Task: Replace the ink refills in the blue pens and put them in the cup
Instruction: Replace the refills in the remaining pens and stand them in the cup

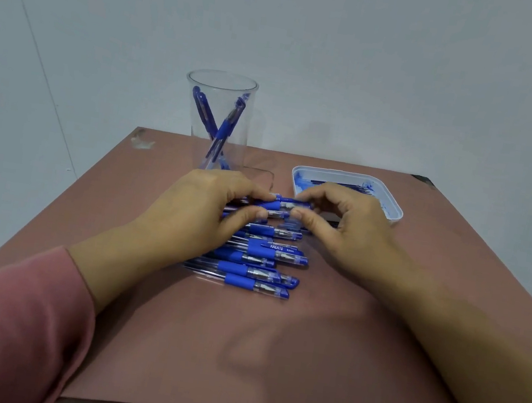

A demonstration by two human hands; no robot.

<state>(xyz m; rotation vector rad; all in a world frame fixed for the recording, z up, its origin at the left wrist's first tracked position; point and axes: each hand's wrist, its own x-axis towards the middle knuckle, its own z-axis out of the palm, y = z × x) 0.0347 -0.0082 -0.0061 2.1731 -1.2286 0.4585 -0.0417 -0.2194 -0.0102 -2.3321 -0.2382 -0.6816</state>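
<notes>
A heap of blue pens (260,258) is lying side by side, each with a clear barrel, a blue rubber grip and a blue cap, the capped ends mostly pointing right. One pen (288,201) at the far end of the heap is being pinched roughly level between the left hand (201,212) and the right hand (350,226). A tall clear cup (222,87) is standing upright behind the heap, holding a few leaning pens (225,125) that are crossing each other. Thin dark refills (342,185) are lying in a white, ink-smeared tray (397,213) right of the cup.

Brown table (270,355), pens (258,268) (blue), cup (218,119), tray (391,202)
</notes>
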